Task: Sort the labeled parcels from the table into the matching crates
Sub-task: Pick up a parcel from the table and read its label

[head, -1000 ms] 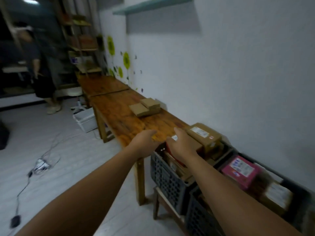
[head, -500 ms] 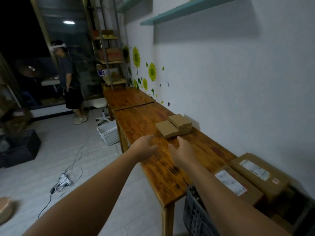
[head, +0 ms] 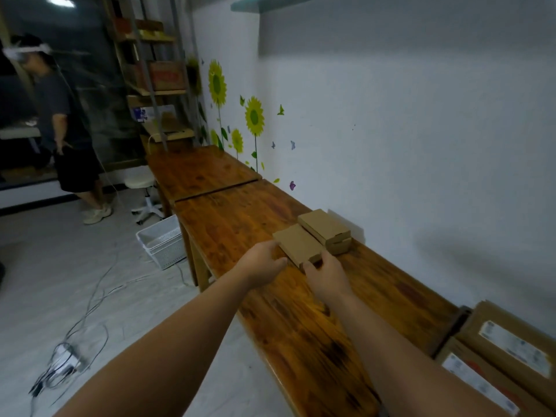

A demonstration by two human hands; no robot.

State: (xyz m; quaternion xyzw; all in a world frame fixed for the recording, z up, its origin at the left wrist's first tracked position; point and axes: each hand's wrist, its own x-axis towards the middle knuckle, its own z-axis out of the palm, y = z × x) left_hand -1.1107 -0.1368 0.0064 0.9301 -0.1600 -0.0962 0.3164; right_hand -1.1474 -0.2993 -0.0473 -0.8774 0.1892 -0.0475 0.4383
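- Well, both bare arms reach out over the long wooden table (head: 270,299) that runs along the white wall.
- The flat cardboard parcel (head: 298,246) lies on the tabletop about halfway along, brown face up, with no label showing on that face.
- The right hand (head: 326,278) is at the parcel's near end. Its thumb is against the near corner and its fingers are curled round the right side, so it has hold of that end.
- The left hand (head: 261,260) sits at the parcel's left edge with its fingers bent in toward the cardboard. From where I stand I cannot tell whether it grips the parcel or only touches it.
- Just beside that parcel, on the wall side and touching it, is a small stack of cardboard parcels (head: 326,230), one on top of another.
- Off the table's near end, at the lower right, lie two labelled parcels (head: 511,347) side by side, with white stickers on top.
- A second wooden table (head: 198,173) butts up against the far end of the first.
- Sunflower decals (head: 254,117) and little butterflies dot the wall above the tables.
- On the floor beside the table are a white plastic basket (head: 162,240), a round white stool (head: 144,188) farther back and a tangle of cables (head: 66,359).
- Another person (head: 60,115) in dark clothes stands by the dark window at the far left, next to a metal shelf rack (head: 156,85) loaded with boxes.
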